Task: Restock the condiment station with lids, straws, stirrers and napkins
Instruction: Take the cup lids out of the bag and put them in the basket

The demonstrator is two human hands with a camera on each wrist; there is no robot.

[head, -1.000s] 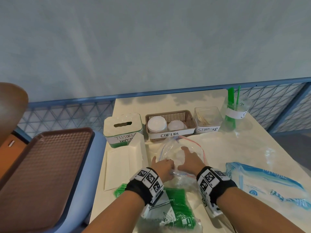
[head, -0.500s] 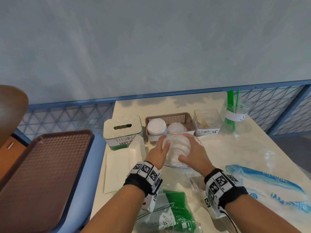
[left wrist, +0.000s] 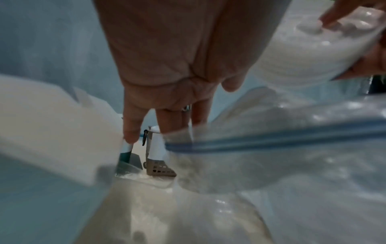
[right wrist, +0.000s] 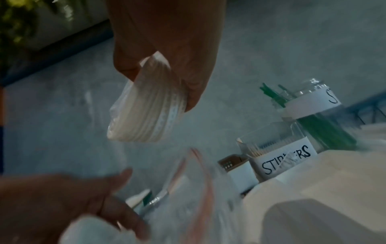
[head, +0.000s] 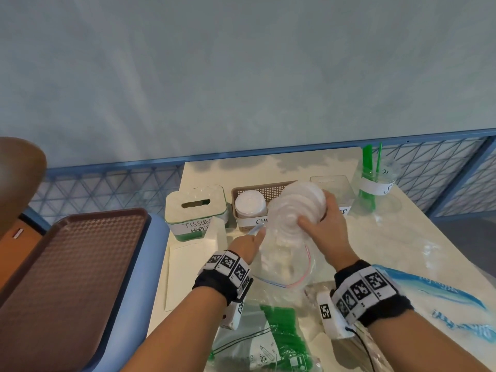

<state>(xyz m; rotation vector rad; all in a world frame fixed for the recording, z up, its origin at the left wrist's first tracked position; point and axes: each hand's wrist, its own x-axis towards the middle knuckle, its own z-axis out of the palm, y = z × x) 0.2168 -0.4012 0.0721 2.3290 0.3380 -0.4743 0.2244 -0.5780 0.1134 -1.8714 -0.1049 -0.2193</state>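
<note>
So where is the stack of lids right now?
In the head view the stack of lids is held up in the right hand, just out of the zip bag and in front of the brown basket.

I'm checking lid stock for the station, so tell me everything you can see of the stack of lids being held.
The stack of lids is a nested pile of round, translucent white plastic lids with ribbed rims, how many I cannot tell. It is tilted on its side in the air, above the clear zip bag and in front of the brown cup-lid basket. The right hand holds it, thumb and fingers curled round its edges. The left hand holds the bag's opening, not the stack.
</note>
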